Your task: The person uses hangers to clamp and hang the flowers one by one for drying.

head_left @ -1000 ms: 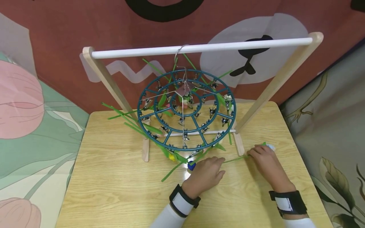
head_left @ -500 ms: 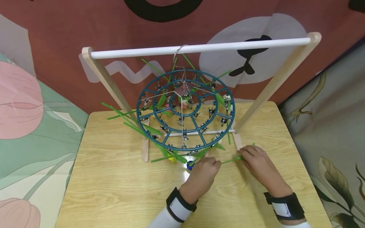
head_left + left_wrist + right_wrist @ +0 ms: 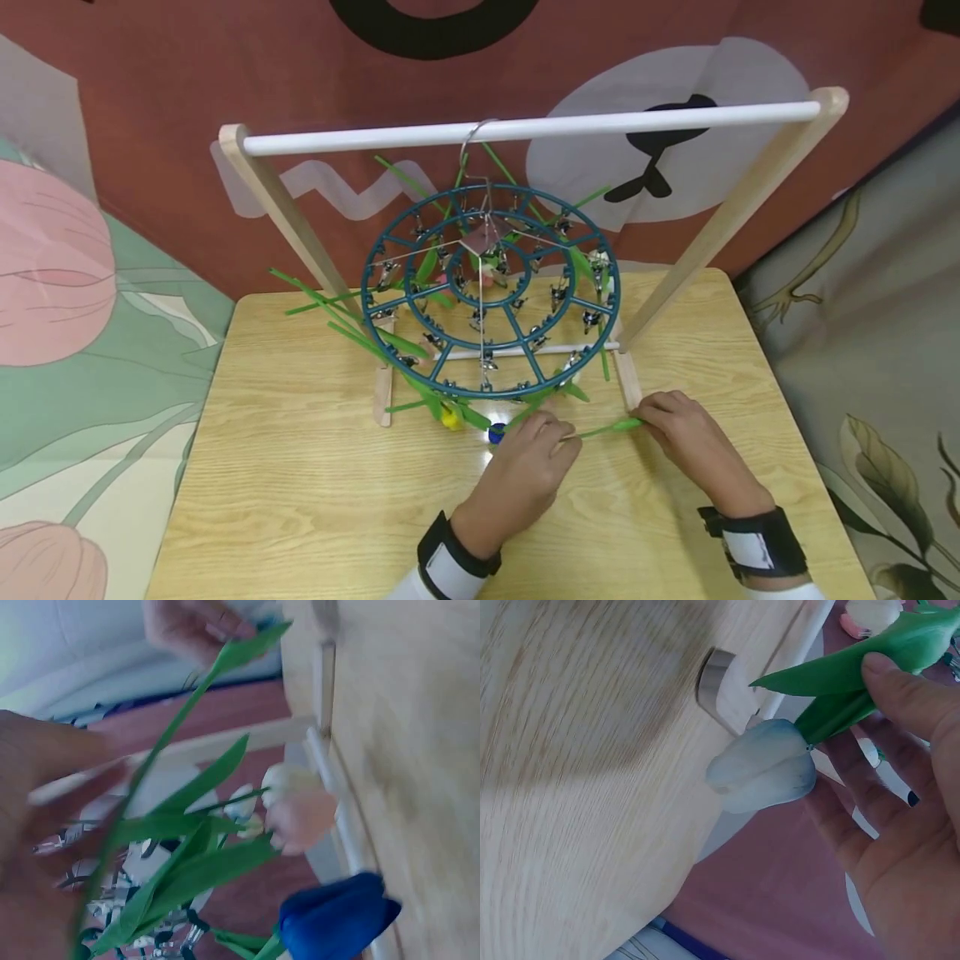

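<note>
An artificial tulip with a pale blue bloom [image 3: 763,766] and green leaves [image 3: 832,671] is held between both hands. My left hand [image 3: 517,479] pinches its thin stem [image 3: 176,720] with curled fingers, in front of the hanger. My right hand [image 3: 690,446] grips it near the bloom, thumb pressed on a leaf, as the right wrist view shows. Close by my left hand, a dark blue tulip [image 3: 337,919] and a pink tulip [image 3: 300,817] hang head down. Above them is the round teal clip hanger [image 3: 363,292] with metal clips.
The hanger hooks onto a white rail [image 3: 360,140] of a wooden stand [image 3: 720,221] on the wood-grain table [image 3: 300,500]. More tulips hang from it, a yellow one [image 3: 451,418] among them, with green stems sticking outward. A patterned cloth [image 3: 225,67] hangs behind.
My right hand has moved left and slightly nearer with the tulip. My left hand has shifted a little left, its fingers now more curled. A green stem end left of it has swung upward.
</note>
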### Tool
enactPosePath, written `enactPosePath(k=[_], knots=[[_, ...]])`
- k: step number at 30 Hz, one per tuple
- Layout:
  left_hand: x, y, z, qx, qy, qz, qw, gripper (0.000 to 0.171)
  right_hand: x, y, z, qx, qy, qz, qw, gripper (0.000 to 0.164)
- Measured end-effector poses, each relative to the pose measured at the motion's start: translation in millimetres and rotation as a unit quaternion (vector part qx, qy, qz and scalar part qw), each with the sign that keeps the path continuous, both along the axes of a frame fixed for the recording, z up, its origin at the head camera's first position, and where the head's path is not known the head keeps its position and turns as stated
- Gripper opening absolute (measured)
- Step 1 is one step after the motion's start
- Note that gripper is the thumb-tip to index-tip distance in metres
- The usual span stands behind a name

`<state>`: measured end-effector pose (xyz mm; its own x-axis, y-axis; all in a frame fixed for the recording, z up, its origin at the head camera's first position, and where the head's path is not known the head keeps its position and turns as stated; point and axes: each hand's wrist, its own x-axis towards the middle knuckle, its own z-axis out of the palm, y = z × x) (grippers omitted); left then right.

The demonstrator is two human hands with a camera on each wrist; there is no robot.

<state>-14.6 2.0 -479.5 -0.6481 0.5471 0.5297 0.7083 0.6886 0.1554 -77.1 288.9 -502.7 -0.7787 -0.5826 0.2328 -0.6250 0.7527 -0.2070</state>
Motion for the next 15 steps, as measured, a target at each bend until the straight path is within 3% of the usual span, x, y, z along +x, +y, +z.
enactPosePath(k=[2,4,6,8,12,15], knots=[[5.1,-0.8,0.2,0.036,0.063,-0.046,0.9963,0.016,1.1,-0.1,1.2,-0.012,-0.001,0.000,1.000,0.032],[9.9,-0.5,-0.8,0.067,0.127,-0.083,0.9861,0.017,2.2,-0.8,3.2,-0.027,-0.004,-0.003,1.000,0.032],[12.3,1.3,-3.8,0.094,0.155,-0.110,0.9772,0.017,3.4,-2.6,6.2,-0.045,-0.006,-0.005,0.999,0.034],[11.6,4.0,-10.0,0.115,0.128,-0.124,0.9772,0.016,5.1,-5.6,10.5,-0.070,-0.011,-0.004,0.997,0.036],[3.5,9.5,-26.7,0.144,-0.010,-0.092,0.9852,0.020,8.8,-16.4,21.9,-0.122,-0.026,0.012,0.992,0.041],[-3.6,12.7,-35.1,0.179,-0.083,-0.068,0.9780,0.040,11.3,-27.0,30.4,-0.148,-0.035,0.034,0.988,0.045]])
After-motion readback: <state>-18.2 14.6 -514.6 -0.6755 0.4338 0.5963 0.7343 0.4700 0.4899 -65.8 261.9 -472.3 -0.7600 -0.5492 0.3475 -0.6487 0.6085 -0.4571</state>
